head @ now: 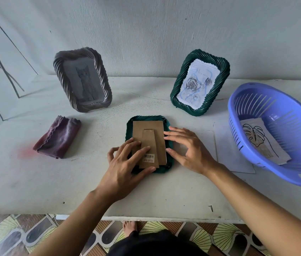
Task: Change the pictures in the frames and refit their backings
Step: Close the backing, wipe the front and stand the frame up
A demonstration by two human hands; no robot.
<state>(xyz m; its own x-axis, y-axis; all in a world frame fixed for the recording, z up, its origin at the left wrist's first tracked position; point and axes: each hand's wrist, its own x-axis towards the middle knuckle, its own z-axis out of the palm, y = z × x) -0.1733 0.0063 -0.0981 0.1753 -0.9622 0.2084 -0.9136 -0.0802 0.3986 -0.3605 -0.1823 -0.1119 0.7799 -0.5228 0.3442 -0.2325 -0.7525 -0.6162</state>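
A dark green woven frame (146,119) lies face down at the middle of the white table (35,182). Its brown cardboard backing (148,127), with a stand flap and a barcode sticker, sits in the frame. My left hand (125,167) rests on the backing's lower left, fingers spread, thumb along the frame's near edge. My right hand (188,150) touches the frame's right edge with its fingertips. A grey-brown frame with a cat picture (83,80) stands at the back left. A second green frame with a rose picture (199,83) stands at the back right.
A purple plastic basket (293,172) at the right holds a leaf-drawing picture (262,141). A white sheet (227,145) lies partly under it. A folded purple cloth (58,138) lies at the left. The wall is close behind the table.
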